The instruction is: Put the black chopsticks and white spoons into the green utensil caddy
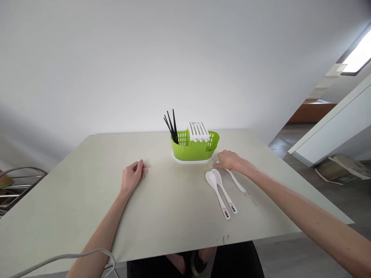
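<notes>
A green cutlery caddy (pixel 193 151) with a white insert stands at the far middle of the pale table (pixel 162 200). Black chopsticks (pixel 171 125) stick up from its left compartment. Two white spoons (pixel 219 190) lie side by side right of centre. My right hand (pixel 230 160) rests over the bowl end of a third white spoon (pixel 238 183), fingers curled down on it. My left hand (pixel 133 174) lies on the table left of the caddy, fingers loosely curled, holding nothing.
A metal rack (pixel 17 181) sits beyond the table's left edge. A white cable (pixel 66 258) hangs by my left forearm. On the right, floor and a slanted white panel (pixel 330 127) lie past the table's edge.
</notes>
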A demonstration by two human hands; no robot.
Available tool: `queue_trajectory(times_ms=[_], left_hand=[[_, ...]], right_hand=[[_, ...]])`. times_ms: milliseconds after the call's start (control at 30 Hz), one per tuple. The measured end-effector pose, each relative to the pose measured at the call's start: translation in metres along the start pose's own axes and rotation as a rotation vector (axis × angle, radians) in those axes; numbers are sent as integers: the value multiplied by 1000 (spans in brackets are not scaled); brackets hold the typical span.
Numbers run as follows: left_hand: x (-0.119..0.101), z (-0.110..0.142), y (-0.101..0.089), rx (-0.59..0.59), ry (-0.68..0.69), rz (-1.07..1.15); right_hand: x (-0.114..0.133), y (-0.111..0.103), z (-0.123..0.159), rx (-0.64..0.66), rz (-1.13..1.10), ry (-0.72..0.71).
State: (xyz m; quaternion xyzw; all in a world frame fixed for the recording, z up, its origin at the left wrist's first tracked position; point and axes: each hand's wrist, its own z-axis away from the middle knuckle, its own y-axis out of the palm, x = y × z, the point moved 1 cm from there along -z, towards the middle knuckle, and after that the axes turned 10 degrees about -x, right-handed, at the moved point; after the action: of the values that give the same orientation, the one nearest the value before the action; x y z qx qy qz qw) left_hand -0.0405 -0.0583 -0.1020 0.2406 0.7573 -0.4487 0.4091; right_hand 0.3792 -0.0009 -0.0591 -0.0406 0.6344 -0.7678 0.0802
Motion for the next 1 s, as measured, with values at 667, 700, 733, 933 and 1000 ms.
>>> queue_trajectory(times_ms=[667,700,733,933,1000], left_hand=[[-6,3,-4,22,51,-49],[-6,4,-4,24,52,-52],[-7,4,-4,26,52,-52],[-6,4,-3,24,58,-47],[-6,5,-3,21,58,-43]], right_hand=[[-13,-112,47,-185,-573,-226],[-9,-122,52,-195,-648,-261],[-4,-132,57,-203,-738,-296],[34,-158,63,-370,-1026,-462],[49,-161,56,-449,-1035,-492]])
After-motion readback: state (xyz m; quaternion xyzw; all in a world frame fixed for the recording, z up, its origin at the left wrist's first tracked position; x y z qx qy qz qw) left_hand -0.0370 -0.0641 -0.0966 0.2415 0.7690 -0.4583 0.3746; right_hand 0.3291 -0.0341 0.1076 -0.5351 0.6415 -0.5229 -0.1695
